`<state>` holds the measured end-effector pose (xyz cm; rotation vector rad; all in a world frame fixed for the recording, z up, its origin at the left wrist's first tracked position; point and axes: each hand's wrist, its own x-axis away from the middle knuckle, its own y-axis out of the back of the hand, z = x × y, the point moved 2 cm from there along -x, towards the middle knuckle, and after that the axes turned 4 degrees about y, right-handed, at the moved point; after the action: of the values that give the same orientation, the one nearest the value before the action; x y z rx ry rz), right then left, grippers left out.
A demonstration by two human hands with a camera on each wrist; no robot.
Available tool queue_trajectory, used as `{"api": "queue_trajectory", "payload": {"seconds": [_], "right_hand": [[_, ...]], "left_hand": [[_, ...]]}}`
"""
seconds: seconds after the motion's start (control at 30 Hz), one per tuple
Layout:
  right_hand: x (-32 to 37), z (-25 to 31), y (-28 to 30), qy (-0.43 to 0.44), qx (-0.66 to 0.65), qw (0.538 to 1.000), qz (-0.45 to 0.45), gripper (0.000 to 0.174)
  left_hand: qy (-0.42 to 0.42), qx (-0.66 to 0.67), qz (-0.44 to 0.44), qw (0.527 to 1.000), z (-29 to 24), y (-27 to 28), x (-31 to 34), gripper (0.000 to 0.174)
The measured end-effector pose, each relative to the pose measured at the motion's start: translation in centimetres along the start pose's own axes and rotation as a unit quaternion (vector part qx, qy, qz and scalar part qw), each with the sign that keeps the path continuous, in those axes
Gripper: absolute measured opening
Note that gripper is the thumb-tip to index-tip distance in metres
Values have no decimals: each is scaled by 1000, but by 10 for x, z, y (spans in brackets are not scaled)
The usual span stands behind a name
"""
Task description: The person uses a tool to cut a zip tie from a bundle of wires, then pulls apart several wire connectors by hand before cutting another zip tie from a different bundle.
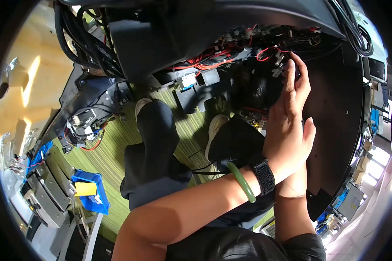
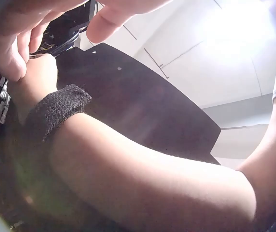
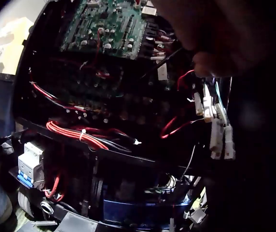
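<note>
The left hand (image 1: 287, 135), below a green bangle and black strap, lies over the right hand (image 1: 303, 78) in the head view, hiding much of it. In the left wrist view, the left hand (image 2: 19, 34) has its thumb held apart and its fingertips against the right hand (image 2: 37, 79). Dark in the right wrist view, the right hand (image 3: 215, 38) has curled fingers at thin wires (image 3: 217, 87); these appear pinched, though the grip is partly hidden. White connectors (image 3: 216, 135) hang beneath that hand, and a red wire (image 3: 185, 77) runs beside its fingertips.
A green circuit board (image 3: 104, 29) and a red wire bundle (image 3: 75, 136) sit inside the black housing. Thick black cables (image 1: 85, 43) hang at upper left. A dark panel (image 1: 335, 122) stands right of the hands; a blue bin (image 1: 101, 204) is at lower left.
</note>
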<state>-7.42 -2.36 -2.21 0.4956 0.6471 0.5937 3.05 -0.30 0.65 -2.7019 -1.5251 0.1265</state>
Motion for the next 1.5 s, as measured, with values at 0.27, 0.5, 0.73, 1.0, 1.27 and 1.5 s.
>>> {"api": "queue_trajectory", "payload": {"seconds": [0.27, 0.5, 0.73, 1.0, 1.27, 1.5], "right_hand": [[1, -3, 3, -51, 12, 999, 7, 21], [3, 1, 19, -110, -58, 992, -22, 20], [9, 29, 43, -85, 79, 993, -20, 19], [10, 49, 63, 51, 66, 989, -122, 12], [14, 65, 88, 75, -29, 974, -213, 13], [17, 67, 105, 91, -140, 953, -251, 18]], "left_hand": [[19, 9, -1, 1000, -2, -2, 1, 59], [7, -22, -14, 1000, -3, -2, 2, 41], [-18, 52, -25, 998, -1, -2, 1, 22], [39, 83, -79, 993, 4, 5, -19, 12], [62, -15, -4, 998, 20, 5, -53, 35], [-67, -83, 19, 994, 27, -30, -89, 43]]}}
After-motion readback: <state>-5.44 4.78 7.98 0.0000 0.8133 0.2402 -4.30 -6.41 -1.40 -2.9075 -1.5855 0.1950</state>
